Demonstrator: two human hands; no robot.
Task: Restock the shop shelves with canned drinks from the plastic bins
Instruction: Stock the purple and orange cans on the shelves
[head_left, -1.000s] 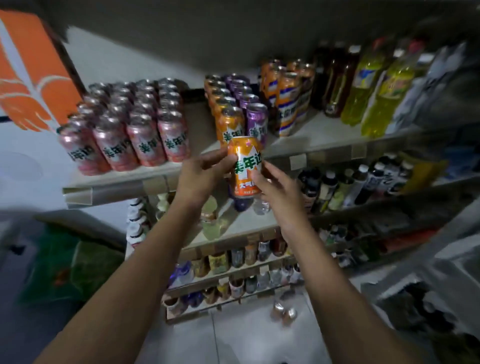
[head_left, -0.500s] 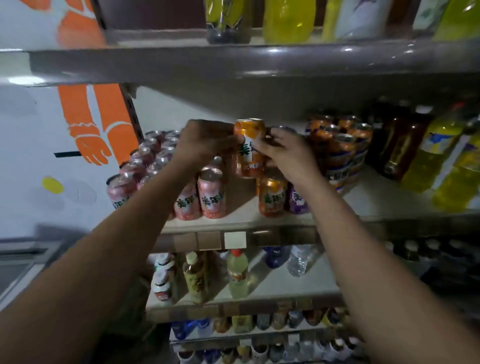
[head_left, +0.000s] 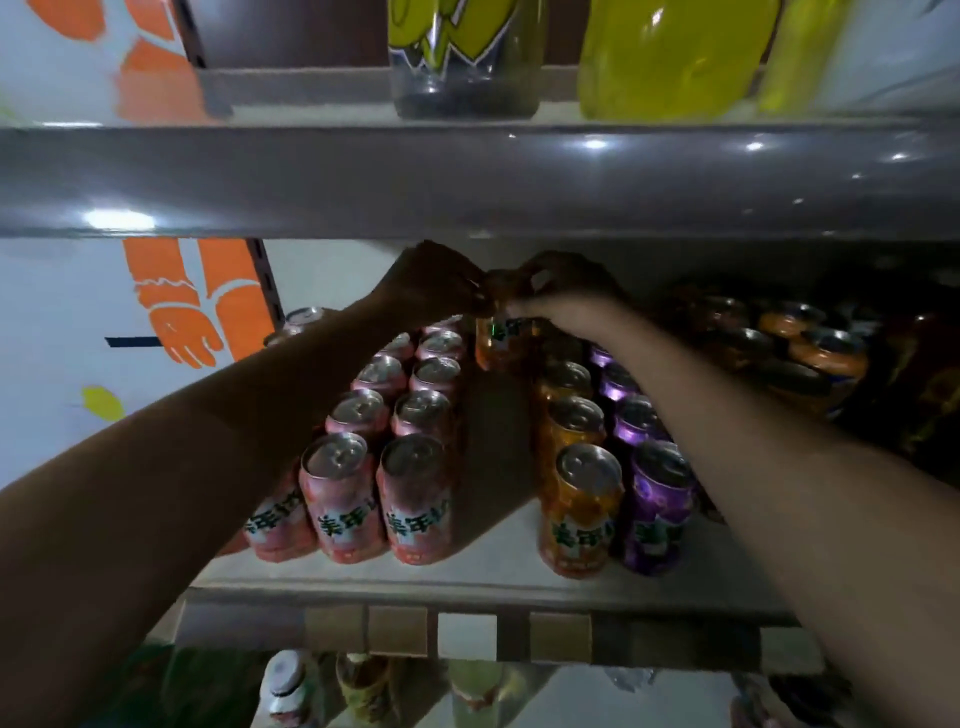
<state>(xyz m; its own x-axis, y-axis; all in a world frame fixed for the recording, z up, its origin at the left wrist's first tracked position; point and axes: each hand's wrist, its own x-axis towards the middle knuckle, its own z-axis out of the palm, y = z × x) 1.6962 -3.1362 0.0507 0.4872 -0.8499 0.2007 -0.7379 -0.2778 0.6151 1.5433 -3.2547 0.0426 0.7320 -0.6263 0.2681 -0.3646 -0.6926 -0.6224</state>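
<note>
Left hand (head_left: 436, 283) and right hand (head_left: 566, 293) both gripping orange can (head_left: 501, 345), now carried deeper, toward shelf (head_left: 363, 582) back

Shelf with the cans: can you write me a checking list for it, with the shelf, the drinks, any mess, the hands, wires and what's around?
Surface: grey metal shelf, cans in rows, a bare lane down the middle.
Job's things: orange drink can held at the back of that lane; pink metal cans to its left; row of orange cans and purple cans to its right. Plastic bins not in view.
Clutter: nothing seen.
Grippers: left hand and right hand both grip the orange drink can near its top.
Cables: nothing seen.
Surroundings: yellow plastic bottles on the shelf above; white wall with an orange painted figure; small bottles on the shelf below.
</note>
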